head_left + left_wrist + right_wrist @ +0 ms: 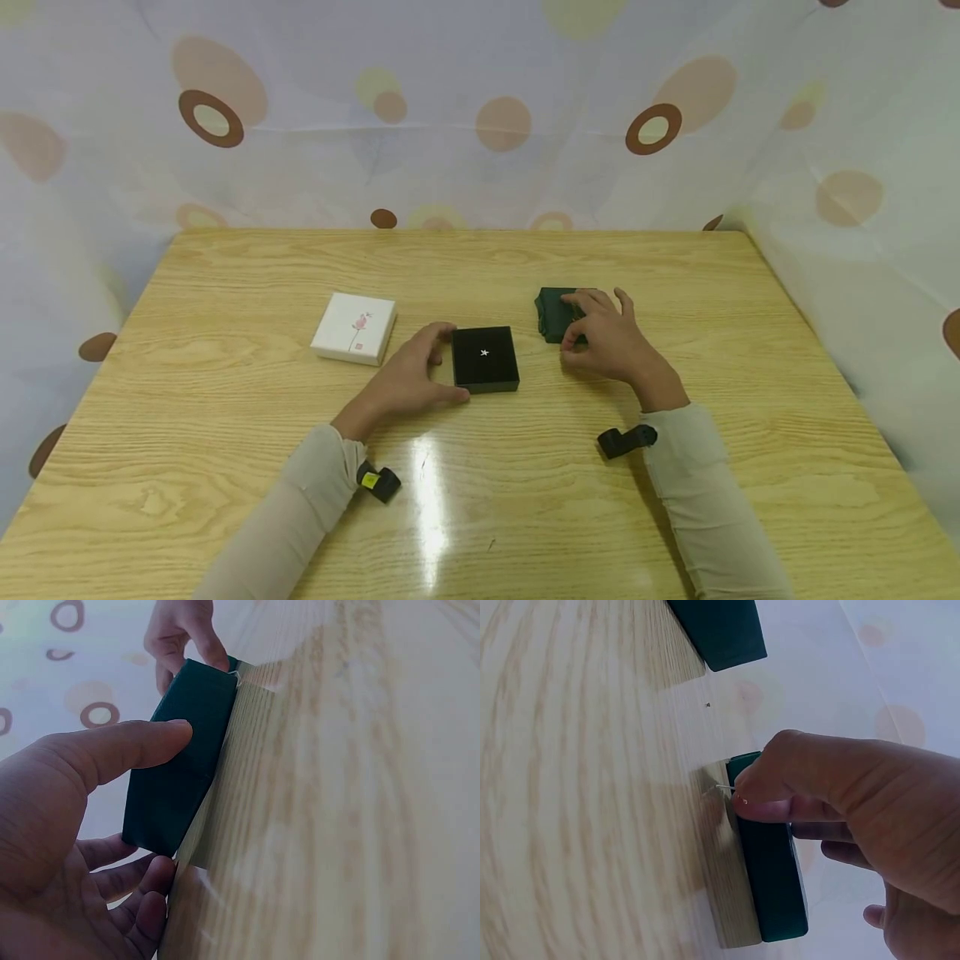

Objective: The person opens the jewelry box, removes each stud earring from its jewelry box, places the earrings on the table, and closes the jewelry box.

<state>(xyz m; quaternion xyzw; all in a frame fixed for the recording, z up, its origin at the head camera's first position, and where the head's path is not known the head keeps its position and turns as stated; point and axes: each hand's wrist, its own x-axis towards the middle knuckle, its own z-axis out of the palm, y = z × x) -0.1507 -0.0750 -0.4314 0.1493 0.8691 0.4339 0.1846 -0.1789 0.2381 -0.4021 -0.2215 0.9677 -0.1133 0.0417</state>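
My left hand holds the left side of a small square jewelry box, its thumb at the front and its fingers at the back corner. The box has a dark green outside and a black lining, on which a small silver star lies. My right hand pinches a tiny stud earring, its thin pin poking out between thumb and forefinger. Just behind those fingertips lies the dark green lid, partly hidden by the hand.
A white square box with a pink flower print rests left of my left hand. All this is on a light wooden table. A patterned cloth hangs along the back and sides.
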